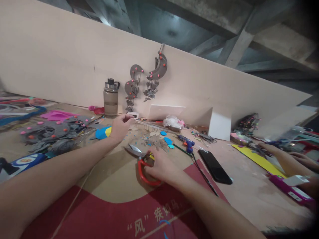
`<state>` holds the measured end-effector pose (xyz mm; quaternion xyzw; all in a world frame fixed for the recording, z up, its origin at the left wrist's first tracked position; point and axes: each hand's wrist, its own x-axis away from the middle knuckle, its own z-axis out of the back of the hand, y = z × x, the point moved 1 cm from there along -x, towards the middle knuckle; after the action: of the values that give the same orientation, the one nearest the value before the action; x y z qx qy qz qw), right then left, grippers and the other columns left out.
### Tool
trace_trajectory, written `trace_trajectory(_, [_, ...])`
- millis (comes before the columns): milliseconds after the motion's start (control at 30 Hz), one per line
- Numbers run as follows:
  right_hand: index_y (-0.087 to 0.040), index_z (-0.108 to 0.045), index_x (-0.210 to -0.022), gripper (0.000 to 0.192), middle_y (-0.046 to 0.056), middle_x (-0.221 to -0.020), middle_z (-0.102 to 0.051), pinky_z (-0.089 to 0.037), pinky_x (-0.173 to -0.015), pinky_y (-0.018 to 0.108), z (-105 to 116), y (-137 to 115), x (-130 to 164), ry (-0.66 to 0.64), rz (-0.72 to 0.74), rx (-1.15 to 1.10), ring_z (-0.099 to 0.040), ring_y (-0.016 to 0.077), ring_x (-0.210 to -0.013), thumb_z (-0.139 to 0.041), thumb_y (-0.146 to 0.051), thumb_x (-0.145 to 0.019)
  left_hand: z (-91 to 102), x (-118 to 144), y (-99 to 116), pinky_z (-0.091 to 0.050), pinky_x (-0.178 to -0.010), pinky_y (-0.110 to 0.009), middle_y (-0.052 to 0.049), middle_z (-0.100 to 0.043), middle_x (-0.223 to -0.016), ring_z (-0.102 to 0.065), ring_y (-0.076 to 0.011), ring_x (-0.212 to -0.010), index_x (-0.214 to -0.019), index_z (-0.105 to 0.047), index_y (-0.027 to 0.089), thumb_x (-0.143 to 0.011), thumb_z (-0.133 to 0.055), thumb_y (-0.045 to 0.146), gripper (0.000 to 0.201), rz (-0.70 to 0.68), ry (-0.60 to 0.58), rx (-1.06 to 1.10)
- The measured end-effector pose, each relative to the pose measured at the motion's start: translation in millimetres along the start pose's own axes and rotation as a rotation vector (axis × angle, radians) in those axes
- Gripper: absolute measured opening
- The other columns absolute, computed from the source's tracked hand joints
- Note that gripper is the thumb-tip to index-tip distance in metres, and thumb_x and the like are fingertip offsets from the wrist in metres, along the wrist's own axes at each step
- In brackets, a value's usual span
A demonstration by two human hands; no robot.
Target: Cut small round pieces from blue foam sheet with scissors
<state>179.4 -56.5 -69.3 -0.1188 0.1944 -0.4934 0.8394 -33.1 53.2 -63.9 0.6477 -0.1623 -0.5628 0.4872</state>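
My left hand [121, 126] is raised over the board with its fingertips pinched together. A thin pale strip [152, 124] runs rightward from near those fingertips; whether they grip it I cannot tell. Below, my right hand [161, 167] has its fingers on the red-handled scissors [147, 177], whose blades lie apart and point up-left. A small yellow piece [151, 156] shows beside its fingers, partly hidden. Beyond the scissors are a cluster of thin pins [153, 139] and several blue paper scraps [168, 141]. A blue and yellow piece [102, 132] sits behind my left wrist.
A blue glue gun [188, 145] and a black phone [214, 167] lie right of my right hand. Grey felt pieces [56, 131] are heaped left. A water bottle [111, 99] stands against the partition. Another person's hands [276, 152] work at far right, near a magenta tool [290, 191].
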Motion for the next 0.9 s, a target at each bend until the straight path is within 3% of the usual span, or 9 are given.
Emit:
trace_trajectory(133, [-0.019,-0.068,-0.103,0.027,0.008,-0.101,-0.068,-0.044,-0.078,0.030,4.3,-2.9,-1.7,-0.038,0.022,-0.068,-0.061,0.0200,-0.090,-0.066,-0.039,-0.085,-9.2,18.5,12.2,-0.047,-0.073,-0.027,-0.003,-0.070,-0.082,-0.061,-0.0160,-0.076,-0.088,-0.068,0.016,-0.080,-0.059,0.034,0.021,-0.035,-0.132,-0.037])
trace_trajectory(300, [-0.017,-0.070,-0.087,0.013,0.004,-0.086,-0.072,-0.043,-0.069,0.026,21.9,12.2,-14.7,-0.035,-0.022,-0.128,-0.063,0.0151,-0.078,-0.061,-0.026,-0.088,-25.3,55.6,24.6,-0.045,-0.070,-0.028,-0.003,-0.069,-0.079,-0.059,-0.0159,-0.073,-0.084,-0.069,0.018,-0.082,-0.058,0.029,0.016,-0.180,-0.409,-0.206])
trace_trajectory(467, [-0.016,-0.067,-0.077,0.023,0.001,-0.069,-0.069,-0.045,-0.056,0.022,30.3,39.1,-24.2,-0.149,-0.137,-0.238,-0.062,0.0120,-0.059,-0.052,-0.025,-0.092,-34.1,72.7,22.6,-0.046,-0.077,-0.028,-0.004,-0.071,-0.086,-0.061,-0.0171,-0.082,-0.085,-0.069,0.020,-0.085,-0.057,0.026,0.013,-0.277,-0.624,-0.307])
trace_trajectory(500, [-0.016,-0.066,-0.078,0.025,0.002,-0.068,-0.070,-0.046,-0.054,0.022,33.1,47.1,-26.2,-0.147,-0.165,-0.250,-0.063,0.0120,-0.057,-0.049,-0.026,-0.094,-35.0,74.6,21.4,-0.046,-0.076,-0.028,-0.004,-0.072,-0.087,-0.062,-0.0170,-0.082,-0.087,-0.069,0.020,-0.087,-0.056,0.028,0.015,-0.281,-0.674,-0.315])
trace_trajectory(567, [-0.016,-0.067,-0.079,0.026,0.002,-0.069,-0.070,-0.047,-0.055,0.022,41.6,65.2,-30.3,0.015,-0.163,-0.077,-0.063,0.0123,-0.058,-0.048,-0.027,-0.094,-35.3,78.1,20.7,-0.045,-0.073,-0.028,-0.004,-0.072,-0.087,-0.062,-0.0167,-0.079,-0.092,-0.070,0.020,-0.090,-0.054,0.033,0.020,-0.322,-0.757,-0.334])
trace_trajectory(700, [-0.015,-0.068,-0.086,0.013,0.007,-0.084,-0.071,-0.048,-0.073,0.029,52.5,100.9,-36.1,0.182,-0.190,0.128,-0.065,0.0193,-0.080,-0.057,-0.020,-0.087,-32.3,84.6,25.4,-0.043,-0.073,-0.027,-0.005,-0.070,-0.086,-0.060,-0.0163,-0.079,-0.086,-0.070,0.018,-0.095,-0.050,0.036,0.028,-0.575,-0.845,-0.370])
trace_trajectory(767, [-0.014,-0.070,-0.095,0.015,0.010,-0.098,-0.072,-0.046,-0.084,0.031,51.2,112.5,-37.6,0.183,-0.176,0.206,-0.063,0.0216,-0.094,-0.060,-0.014,-0.084,-30.8,86.5,27.5,-0.043,-0.074,-0.028,-0.006,-0.068,-0.085,-0.060,-0.0164,-0.080,-0.082,-0.068,0.017,-0.096,-0.049,0.035,0.030,-0.676,-0.844,-0.375])
trace_trajectory(900, [-0.019,-0.069,-0.112,0.034,0.011,-0.124,-0.065,-0.038,-0.097,0.036,41.8,123.6,-38.0,0.120,-0.158,0.340,-0.053,0.0261,-0.116,-0.064,-0.009,-0.079,-30.6,86.8,26.1,-0.042,-0.072,-0.027,-0.006,-0.066,-0.081,-0.059,-0.0159,-0.078,-0.078,-0.067,0.016,-0.096,-0.049,0.031,0.029,-0.719,-0.821,-0.373])
